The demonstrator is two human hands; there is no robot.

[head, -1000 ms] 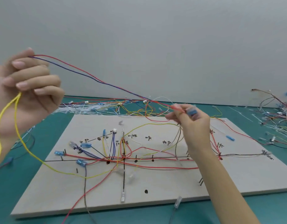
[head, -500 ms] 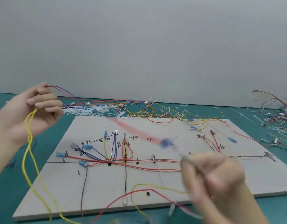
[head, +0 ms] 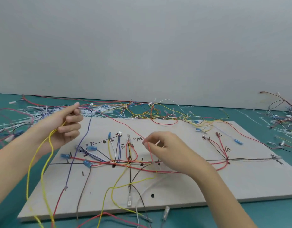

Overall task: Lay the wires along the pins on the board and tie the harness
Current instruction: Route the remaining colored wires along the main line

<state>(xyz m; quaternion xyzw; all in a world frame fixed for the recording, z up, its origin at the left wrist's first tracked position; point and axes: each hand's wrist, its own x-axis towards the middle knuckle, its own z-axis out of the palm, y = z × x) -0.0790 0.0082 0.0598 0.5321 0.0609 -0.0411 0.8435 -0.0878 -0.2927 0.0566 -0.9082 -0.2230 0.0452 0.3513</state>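
Your right hand [head: 166,150] has dropped from up in the air to the board [head: 240,183]; its fingertips pinch the red wire [head: 125,125] just above the center trunk line. Your left hand [head: 66,127] came down too, fingers curled round the yellow wire [head: 43,155] and the red and purple leads. Slack is gone, so the red looks ready to seat along the pins [head: 83,173]. No ties yet.

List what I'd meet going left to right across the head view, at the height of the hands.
Yellow wire hanging from the left hand → blue terminal on the board → red wire pinched in the right hand → red and brown wires meeting at a pin.
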